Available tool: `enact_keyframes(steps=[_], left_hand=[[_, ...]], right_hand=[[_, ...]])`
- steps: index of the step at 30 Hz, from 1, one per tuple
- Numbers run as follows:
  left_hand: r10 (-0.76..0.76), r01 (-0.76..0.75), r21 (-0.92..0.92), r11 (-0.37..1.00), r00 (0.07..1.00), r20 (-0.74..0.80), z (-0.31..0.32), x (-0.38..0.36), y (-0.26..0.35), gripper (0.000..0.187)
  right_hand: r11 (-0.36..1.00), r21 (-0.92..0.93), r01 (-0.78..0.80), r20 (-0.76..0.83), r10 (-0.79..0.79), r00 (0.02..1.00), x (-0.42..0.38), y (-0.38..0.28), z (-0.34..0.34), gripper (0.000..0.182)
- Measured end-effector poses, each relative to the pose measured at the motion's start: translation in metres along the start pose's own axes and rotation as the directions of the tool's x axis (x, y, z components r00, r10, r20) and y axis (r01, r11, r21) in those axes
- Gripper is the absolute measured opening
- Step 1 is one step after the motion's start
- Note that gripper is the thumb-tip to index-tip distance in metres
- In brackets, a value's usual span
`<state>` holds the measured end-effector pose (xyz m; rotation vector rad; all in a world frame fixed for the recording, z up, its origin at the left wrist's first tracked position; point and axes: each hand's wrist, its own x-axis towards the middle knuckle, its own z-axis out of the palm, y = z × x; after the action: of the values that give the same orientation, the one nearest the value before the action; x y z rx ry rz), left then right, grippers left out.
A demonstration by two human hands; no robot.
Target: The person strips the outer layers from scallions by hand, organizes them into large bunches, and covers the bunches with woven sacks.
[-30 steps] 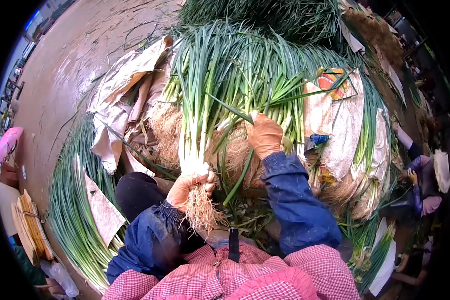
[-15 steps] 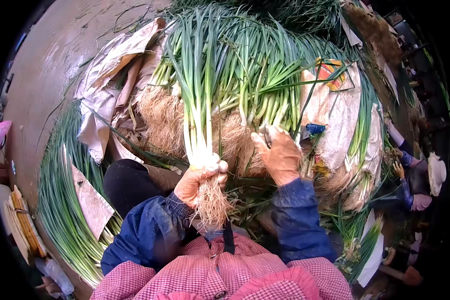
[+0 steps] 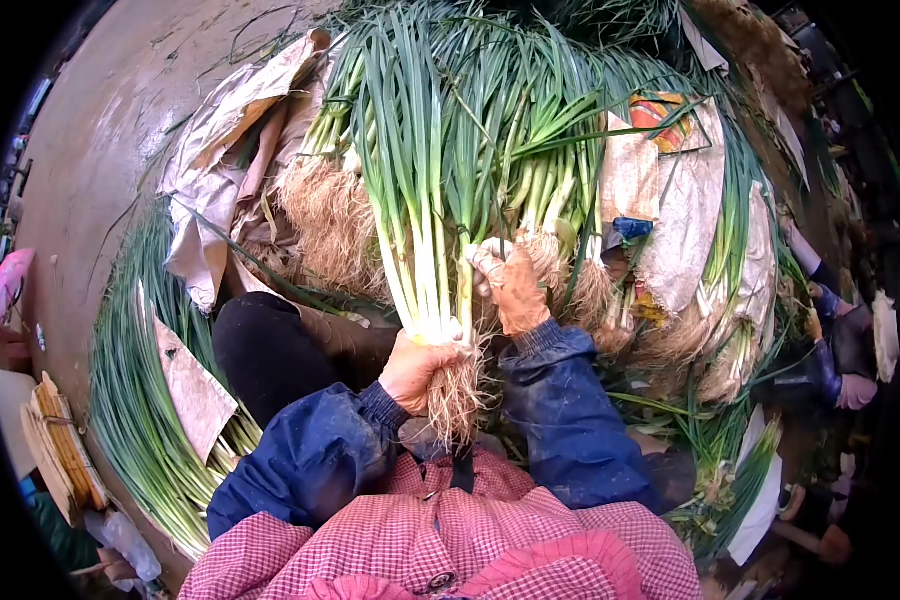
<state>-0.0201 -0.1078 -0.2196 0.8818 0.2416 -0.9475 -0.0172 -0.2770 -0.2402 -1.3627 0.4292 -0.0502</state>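
My left hand [image 3: 425, 370] is wrapped round the lower end of a bunch of green garlic [image 3: 425, 270], just above its hairy roots [image 3: 458, 400]. The bunch stands nearly upright in view, with its long green leaves pointing away from me. Beside it, the curled fingers of my right hand [image 3: 513, 285] close on a green garlic stalk [image 3: 465, 270] at the bunch's right edge. Just beyond both hands lies a wide pile of green garlic [image 3: 540, 190], roots toward me. My fingers hide part of the stalks.
A pale woven sack [image 3: 240, 110] lies left of the pile, another sack [image 3: 680, 210] to the right. More green garlic [image 3: 140, 370] curves along the left side, under a cloth scrap [image 3: 185, 385]. A wooden stool [image 3: 60, 450] is at far left. Another person [image 3: 845, 340] sits at far right.
My right hand has moved left from the pile to the bunch, with a stalk now in its fingers. My left hand has shifted slightly right with the bunch, and its fingers now cover the bulbs.
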Motion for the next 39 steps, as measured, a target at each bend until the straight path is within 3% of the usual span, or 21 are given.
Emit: enact_keyframes(steps=[2,4,6,8,10,12,16,17,18,19,22,23,24,26,29,30,32,34,36,38,39], left_hand=[[0.010,-0.013,-0.047,0.999,0.998,-0.057,0.009,-0.004,0.008,0.027],[0.004,-0.010,-0.070,0.998,0.996,-0.089,0.012,-0.009,0.004,0.026],[-0.004,-0.003,-0.173,0.985,0.999,-0.041,0.012,-0.003,-0.006,0.026],[-0.047,0.044,-0.140,0.989,0.999,-0.021,0.022,-0.002,-0.012,0.024],[-0.040,0.038,-0.164,0.986,0.999,-0.008,0.031,-0.003,-0.015,0.024],[-0.026,0.022,-0.270,0.963,1.000,-0.013,0.036,-0.007,-0.013,0.025],[-0.034,0.037,-0.397,0.917,0.999,0.014,0.037,0.003,-0.018,0.028],[0.006,-0.010,-0.363,0.932,1.000,-0.013,0.039,0.003,-0.019,0.029],[0.002,-0.004,-0.373,0.928,1.000,-0.007,0.041,0.000,-0.020,0.029],[0.036,-0.052,-0.262,0.964,0.997,-0.065,0.043,0.001,-0.018,0.029],[0.044,-0.057,-0.127,0.990,0.993,-0.108,0.038,0.004,-0.028,0.024],[0.074,-0.084,-0.075,0.994,0.989,-0.129,0.039,0.005,-0.033,0.025],[0.112,-0.117,-0.020,0.993,0.982,-0.151,0.040,0.005,-0.037,0.025],[0.181,-0.169,0.075,0.983,0.965,-0.191,0.035,0.006,-0.039,0.029],[0.182,-0.156,0.127,0.980,0.955,-0.235,0.032,0.001,-0.033,0.027],[0.146,-0.110,0.166,0.980,0.963,-0.228,0.027,0.003,-0.034,0.027],[0.155,-0.129,0.140,0.982,0.968,-0.199,0.024,0.005,-0.040,0.028],[0.142,-0.129,0.089,0.988,0.977,-0.161,0.031,0.003,-0.036,0.028],[0.138,-0.134,0.034,0.990,0.982,-0.128,0.031,0.003,-0.034,0.028],[0.119,-0.112,0.053,0.992,0.984,-0.134,0.023,0.007,-0.034,0.027],[0.114,-0.116,-0.016,0.993,0.990,-0.078,0.021,0.004,-0.030,0.031]], right_hand=[[0.991,0.104,-0.081,-0.317,0.110,0.942,-0.013,-0.004,0.016,0.019],[0.969,0.208,0.137,-0.425,-0.036,0.904,-0.041,-0.005,-0.001,0.020],[0.950,0.288,0.125,-0.521,0.045,0.852,-0.068,-0.015,-0.006,0.020],[0.973,0.085,0.216,-0.630,-0.115,0.768,-0.060,0.013,-0.017,0.020],[0.958,0.206,0.200,-0.619,-0.031,0.785,-0.053,-0.013,-0.003,0.017],[0.929,0.355,0.102,-0.473,0.085,0.877,-0.065,-0.031,0.004,0.016],[0.989,0.043,-0.145,-0.339,0.151,0.928,-0.105,0.022,-0.028,0.016],[0.823,-0.509,-0.252,-0.309,0.099,0.946,-0.121,0.035,-0.051,0.018],[0.374,-0.889,-0.262,-0.253,0.075,0.965,-0.135,0.039,-0.071,0.022],[0.324,-0.876,-0.358,-0.255,0.319,0.913,-0.143,0.020,-0.077,0.029],[0.504,-0.820,-0.272,-0.334,-0.035,0.942,-0.123,-0.049,-0.038,0.044],[0.449,-0.865,-0.225,-0.317,-0.140,0.938,-0.104,-0.059,-0.028,0.048],[0.105,-0.980,-0.170,-0.194,-0.279,0.941,-0.086,-0.047,-0.024,0.039],[0.075,-0.994,0.078,0.053,-0.287,0.956,-0.058,-0.030,-0.021,0.028],[-0.011,-0.977,0.211,0.208,-0.231,0.951,-0.065,-0.031,-0.016,0.019],[-0.010,-0.976,0.217,0.214,-0.210,0.954,-0.075,-0.031,-0.016,0.019],[0.199,-0.864,0.463,0.379,-0.351,0.857,-0.089,-0.033,-0.017,0.017],[0.463,-0.705,0.537,0.267,-0.528,0.806,-0.111,-0.043,-0.001,0.006],[0.836,-0.419,0.355,0.060,-0.364,0.929,-0.136,-0.048,0.008,0.009],[0.953,-0.210,0.217,-0.106,-0.243,0.964,-0.152,-0.065,0.009,0.011],[0.953,-0.284,0.104,-0.184,-0.161,0.970,-0.148,-0.049,-0.013,0.018]])
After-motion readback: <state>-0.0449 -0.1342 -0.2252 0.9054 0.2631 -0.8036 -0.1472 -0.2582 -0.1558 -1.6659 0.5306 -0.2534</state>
